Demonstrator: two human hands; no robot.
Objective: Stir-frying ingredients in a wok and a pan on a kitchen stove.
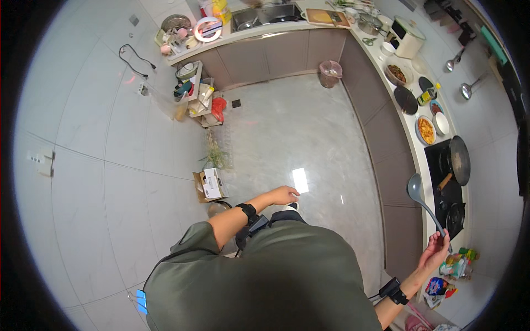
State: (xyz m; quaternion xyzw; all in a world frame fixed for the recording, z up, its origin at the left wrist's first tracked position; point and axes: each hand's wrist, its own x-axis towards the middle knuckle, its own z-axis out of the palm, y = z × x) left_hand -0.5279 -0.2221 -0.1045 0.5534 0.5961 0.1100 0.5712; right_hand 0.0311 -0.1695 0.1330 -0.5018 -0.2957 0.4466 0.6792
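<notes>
My right hand (434, 249) is closed on the handle of a grey ladle (415, 188), whose bowl hangs over the counter's front edge beside the hob. Just beyond, a wok (458, 160) with a wooden handle sits on the black gas hob (441, 198), some pale food or residue inside it. A plate of orange-yellow food (425, 130) stands past the hob, next to a white bowl (441, 123). In front of my body my left hand (285, 195) hangs above the floor, fingers loosely curled, holding nothing that I can see.
Bottles and packets (457, 265) stand at the counter's near end. Farther along are a bowl of dark food (396, 73), a pot (369, 24), and a cutting board (327, 18) by the sink (265, 17). A bin (330, 74), a shelf rack (201, 97) and an open cardboard box (210, 185) stand on the floor.
</notes>
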